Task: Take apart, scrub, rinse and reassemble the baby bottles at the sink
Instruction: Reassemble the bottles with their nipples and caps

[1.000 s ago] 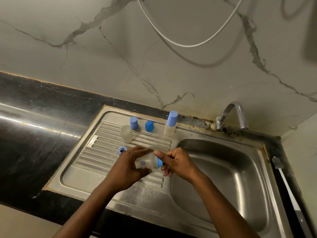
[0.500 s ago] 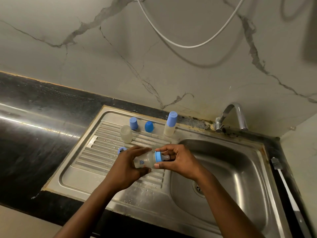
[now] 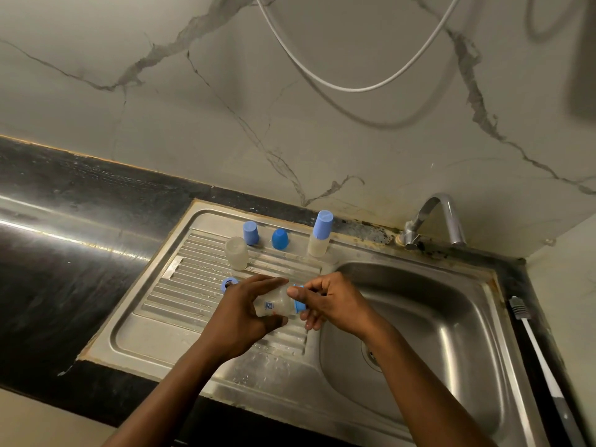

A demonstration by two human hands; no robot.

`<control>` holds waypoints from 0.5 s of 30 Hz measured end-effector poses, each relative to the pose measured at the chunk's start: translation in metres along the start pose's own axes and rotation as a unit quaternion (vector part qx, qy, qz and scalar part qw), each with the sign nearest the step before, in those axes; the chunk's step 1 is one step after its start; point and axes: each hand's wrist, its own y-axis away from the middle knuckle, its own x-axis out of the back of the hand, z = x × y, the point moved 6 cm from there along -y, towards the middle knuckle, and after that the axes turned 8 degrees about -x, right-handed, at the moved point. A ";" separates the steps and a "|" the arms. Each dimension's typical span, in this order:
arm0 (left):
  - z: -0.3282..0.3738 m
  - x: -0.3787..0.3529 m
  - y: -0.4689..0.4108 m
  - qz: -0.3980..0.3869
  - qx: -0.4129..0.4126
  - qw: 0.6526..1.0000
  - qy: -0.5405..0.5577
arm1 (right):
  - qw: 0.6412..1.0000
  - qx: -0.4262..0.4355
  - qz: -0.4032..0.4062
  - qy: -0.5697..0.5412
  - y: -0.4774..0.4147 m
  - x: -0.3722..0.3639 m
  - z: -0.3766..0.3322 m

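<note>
- We see a kitchen: steel sink right of our fingers, tap beyond.
- Ribbed drainboard beneath them, dark bench to their left.

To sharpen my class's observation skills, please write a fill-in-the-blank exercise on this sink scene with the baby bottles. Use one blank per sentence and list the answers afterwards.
1. The left hand holds the clear bottle, which lies on its ____.
2. The right hand grips the bottle's ____ collar.
3. The loose caps standing at the back of the drainboard number ____.
4. The long brush lies on the counter to the ____ of the basin.

Missing words: side; blue; two; right.
</note>
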 end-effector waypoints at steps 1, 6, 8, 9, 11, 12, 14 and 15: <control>-0.001 -0.001 0.000 -0.001 0.001 1.000 0.002 | 1.000 0.005 0.006 0.014 0.000 0.001 0.000; -0.003 0.001 0.000 0.003 0.008 1.000 0.007 | 0.997 0.055 0.055 0.030 0.001 0.002 -0.008; -0.004 0.003 -0.001 0.005 0.012 1.000 0.008 | 0.996 0.055 0.060 -0.029 0.001 0.000 -0.010; -0.005 0.004 -0.002 0.005 0.014 1.000 0.008 | 0.995 0.059 0.065 -0.036 0.000 -0.001 -0.011; -0.006 0.007 -0.002 0.000 0.017 1.000 0.007 | 0.995 0.071 0.065 -0.022 0.000 -0.004 -0.011; -0.007 0.007 -0.001 -0.003 0.018 1.000 0.006 | 0.996 0.069 0.060 -0.014 0.000 -0.005 -0.010; -0.009 0.009 0.001 -0.005 0.024 1.000 0.001 | 0.997 0.063 0.037 -0.004 0.002 -0.003 -0.007; -0.011 0.010 0.002 -0.007 0.030 1.000 -0.001 | 0.998 0.061 0.023 -0.003 0.002 -0.003 -0.005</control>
